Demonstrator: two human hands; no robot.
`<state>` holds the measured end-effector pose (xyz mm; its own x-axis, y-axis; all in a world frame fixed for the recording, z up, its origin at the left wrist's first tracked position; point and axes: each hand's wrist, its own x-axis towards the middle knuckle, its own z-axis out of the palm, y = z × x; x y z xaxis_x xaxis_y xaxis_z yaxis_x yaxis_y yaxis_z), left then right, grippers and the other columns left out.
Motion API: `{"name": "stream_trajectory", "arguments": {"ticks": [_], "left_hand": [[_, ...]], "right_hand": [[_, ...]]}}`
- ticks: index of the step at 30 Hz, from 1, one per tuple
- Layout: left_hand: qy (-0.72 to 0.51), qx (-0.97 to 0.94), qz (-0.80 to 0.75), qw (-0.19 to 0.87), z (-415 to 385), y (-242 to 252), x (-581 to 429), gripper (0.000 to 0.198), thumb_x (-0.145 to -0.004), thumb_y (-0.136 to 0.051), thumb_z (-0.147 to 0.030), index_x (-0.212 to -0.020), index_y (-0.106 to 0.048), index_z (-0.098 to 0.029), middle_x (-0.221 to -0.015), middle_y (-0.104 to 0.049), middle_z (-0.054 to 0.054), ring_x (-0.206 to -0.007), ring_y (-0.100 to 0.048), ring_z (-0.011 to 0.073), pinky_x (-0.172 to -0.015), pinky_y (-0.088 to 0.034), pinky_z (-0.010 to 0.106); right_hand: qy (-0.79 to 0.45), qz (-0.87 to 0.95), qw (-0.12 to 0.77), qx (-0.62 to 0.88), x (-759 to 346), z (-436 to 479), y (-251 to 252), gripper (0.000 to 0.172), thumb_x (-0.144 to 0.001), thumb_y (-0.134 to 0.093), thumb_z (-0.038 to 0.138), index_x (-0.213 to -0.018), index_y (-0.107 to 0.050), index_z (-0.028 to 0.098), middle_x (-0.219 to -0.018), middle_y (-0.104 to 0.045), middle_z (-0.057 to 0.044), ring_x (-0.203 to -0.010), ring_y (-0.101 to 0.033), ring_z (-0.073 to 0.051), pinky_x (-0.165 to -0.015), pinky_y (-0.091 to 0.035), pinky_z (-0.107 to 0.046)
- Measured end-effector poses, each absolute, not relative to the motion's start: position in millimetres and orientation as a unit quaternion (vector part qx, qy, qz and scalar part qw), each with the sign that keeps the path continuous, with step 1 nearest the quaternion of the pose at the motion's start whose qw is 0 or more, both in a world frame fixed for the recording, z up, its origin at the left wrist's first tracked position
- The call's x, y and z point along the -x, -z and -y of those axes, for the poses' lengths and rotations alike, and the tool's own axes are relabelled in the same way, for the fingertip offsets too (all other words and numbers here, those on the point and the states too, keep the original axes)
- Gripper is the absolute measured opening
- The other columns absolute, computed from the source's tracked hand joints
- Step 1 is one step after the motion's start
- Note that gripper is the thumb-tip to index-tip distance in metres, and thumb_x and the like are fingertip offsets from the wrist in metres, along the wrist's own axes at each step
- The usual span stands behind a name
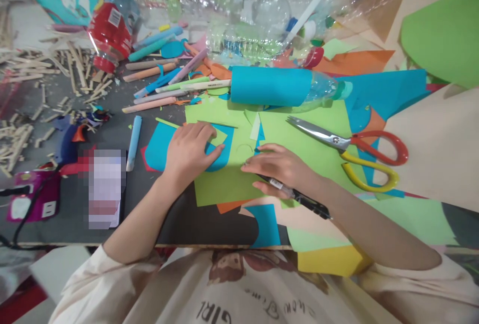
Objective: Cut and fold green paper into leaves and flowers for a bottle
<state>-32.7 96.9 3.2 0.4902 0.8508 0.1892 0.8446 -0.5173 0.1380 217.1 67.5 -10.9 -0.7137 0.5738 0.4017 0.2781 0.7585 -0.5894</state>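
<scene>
My left hand (192, 152) lies palm down, fingers loosely spread, on a blue paper piece (157, 147) and the light green sheet (217, 189). In my right hand (282, 167) is a black pen (312, 204), its lower end slanting toward the green sheet. A faint round line (244, 149) shows on that sheet between the hands. Beyond them lies a plastic bottle (324, 88) on its side, wrapped in blue paper (269, 86). Scissors (337, 140) with one red and one yellow handle rest open to the right of my right hand.
Rolled paper sticks (160, 72) and a red-labelled bottle (110, 30) lie at the back left, near scattered wooden sticks (22, 139). A phone (107, 189), a blue stick (134, 142) and a glue gun (67, 139) are on the left. Clear bottles (239, 20) line the back.
</scene>
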Motion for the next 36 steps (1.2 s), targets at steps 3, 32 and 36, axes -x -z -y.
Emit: {"name": "stream_trajectory", "arguments": {"ticks": [3,32,36], "left_hand": [[-0.128,-0.861,-0.493,0.004,-99,-3,34,0.017,-0.093,-0.050,-0.032,-0.093,-0.062,-0.021,-0.090,-0.072,0.008,-0.082,-0.065,0.0253,-0.071,-0.047,0.036],[-0.156,-0.936,-0.312,0.042,-78,-4,13,0.023,-0.096,-0.047,-0.016,-0.110,-0.064,-0.016,-0.121,-0.071,0.014,-0.112,-0.068,0.0249,-0.093,-0.054,0.041],[-0.110,-0.933,-0.339,0.043,-71,-3,10,0.029,-0.095,-0.047,-0.013,-0.117,-0.064,-0.016,-0.123,-0.070,0.015,-0.113,-0.066,0.0270,-0.089,-0.054,0.041]], "right_hand": [[-0.259,0.892,0.276,0.249,-215,-67,15,0.031,-0.096,-0.050,0.024,-0.123,-0.064,0.021,-0.111,-0.076,-0.012,-0.115,-0.068,-0.024,-0.104,-0.049,-0.047],[-0.467,0.617,0.331,0.541,-218,-74,0,0.008,-0.083,-0.059,0.020,-0.085,-0.057,0.027,-0.061,-0.053,0.005,-0.051,-0.048,-0.012,-0.053,-0.040,-0.026],[-0.483,0.622,0.305,0.535,-218,-76,-3,0.004,-0.084,-0.057,0.022,-0.086,-0.056,0.025,-0.061,-0.055,0.004,-0.051,-0.050,-0.013,-0.055,-0.042,-0.027]]}}
